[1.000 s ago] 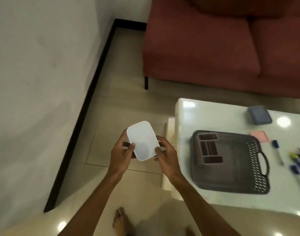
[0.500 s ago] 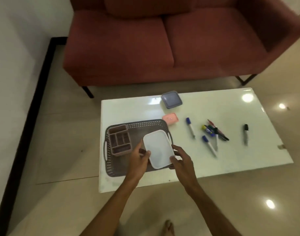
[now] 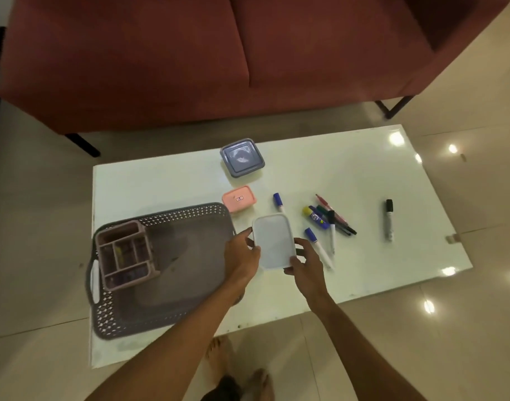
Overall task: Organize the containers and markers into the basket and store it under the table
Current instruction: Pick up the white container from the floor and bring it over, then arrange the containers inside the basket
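I hold the white container [image 3: 274,241] between my left hand [image 3: 241,257] and right hand [image 3: 305,263], fingers pinching its long sides, above the worktop [image 3: 349,175] just off the basket's [image 3: 164,270] right rim. The basket sits at the worktop's left edge, an organizer [image 3: 125,254] inside; markers [image 3: 329,218] lie toward the right edge

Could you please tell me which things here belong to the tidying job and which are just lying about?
Job:
white container, in both hands: left, right
grey basket
divided organizer
blue-grey container
pink container
markers
black marker
white table

Just there:
red sofa
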